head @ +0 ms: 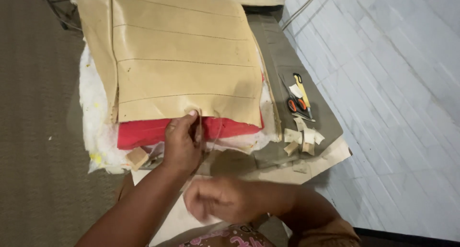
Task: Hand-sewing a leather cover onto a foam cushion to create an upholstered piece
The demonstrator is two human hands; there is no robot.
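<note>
Tan leather panel (pixel 184 60), stitched in parallel lines, is spread over a red foam block (pixel 158 130) and white batting (pixel 96 127) on the grey work surface (pixel 287 65). Its lower edge is pinched by the left hand (pixel 182 141), thumb and fingertips pressed together on the seam, while the right hand (pixel 218 199) is seen blurred, closed as a loose fist near the body; what it holds cannot be told. Orange-handled scissors (pixel 296 105) and small tan offcuts (pixel 302 138) are laid to the right, well apart.
</note>
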